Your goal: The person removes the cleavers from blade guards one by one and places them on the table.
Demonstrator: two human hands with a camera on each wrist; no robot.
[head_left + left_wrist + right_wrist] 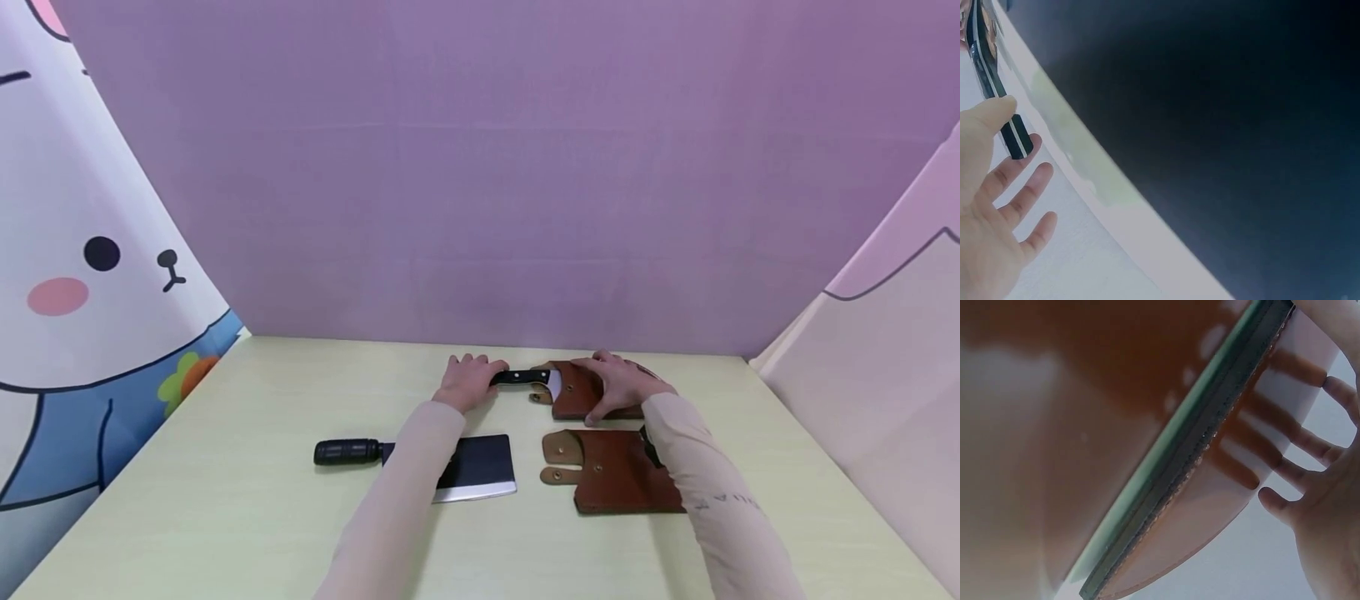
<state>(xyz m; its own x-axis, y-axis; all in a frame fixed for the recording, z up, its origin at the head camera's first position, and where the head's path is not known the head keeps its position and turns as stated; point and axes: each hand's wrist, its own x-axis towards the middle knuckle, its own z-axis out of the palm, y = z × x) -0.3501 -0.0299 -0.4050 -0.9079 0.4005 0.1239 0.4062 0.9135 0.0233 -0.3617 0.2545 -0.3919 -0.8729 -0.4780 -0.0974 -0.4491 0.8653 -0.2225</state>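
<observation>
A knife with a black riveted handle point(525, 377) lies toward the back of the table, its blade mostly inside a brown leather sheath point(567, 400). My left hand point(470, 381) pinches the handle's end between thumb and forefinger; the other fingers point(1025, 197) are spread loose. Across the sheath lies my right hand point(621, 385), thumb at the near edge and fingers at the far one. In the right wrist view, those fingertips touch a curved shiny surface point(1210, 519) that mirrors them, beside a dark stitched edge point(1191, 450).
A black-handled cleaver point(480, 462) with a dark blade lies nearer, partly under the left sleeve point(408, 492). A second brown sheath point(622, 483), its snap straps undone, lies under the right forearm. Purple cloth point(480, 183) hangs behind the pale table point(247, 517).
</observation>
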